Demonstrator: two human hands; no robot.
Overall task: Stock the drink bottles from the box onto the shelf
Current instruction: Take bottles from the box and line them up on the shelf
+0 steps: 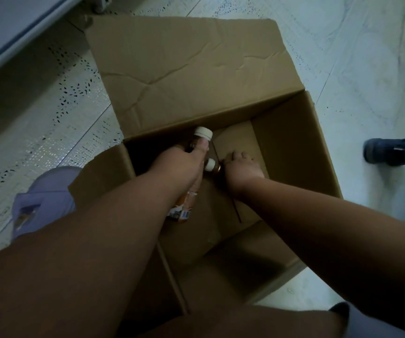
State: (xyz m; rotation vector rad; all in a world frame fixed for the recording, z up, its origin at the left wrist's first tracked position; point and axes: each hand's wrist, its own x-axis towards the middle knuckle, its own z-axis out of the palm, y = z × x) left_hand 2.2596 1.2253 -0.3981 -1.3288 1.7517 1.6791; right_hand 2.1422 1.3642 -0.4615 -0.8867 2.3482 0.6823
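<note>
An open cardboard box [289,142] stands on the floor, its far flap folded out flat. Both my hands reach down inside it. My left hand [184,159] is closed around a brown drink bottle [184,206] with a white cap [203,133]; the thumb lies just under the cap and the orange label shows below the wrist. My right hand [242,167] grips a second bottle, of which only the white cap [210,165] and a bit of brown neck show. The rest of that bottle is hidden under the hand.
Pale tiled floor [355,69] surrounds the box. A white shelf or cabinet base [13,28] runs along the top left. My purple slipper [42,196] is left of the box. Another person's dark shoe [386,152] stands at the right edge.
</note>
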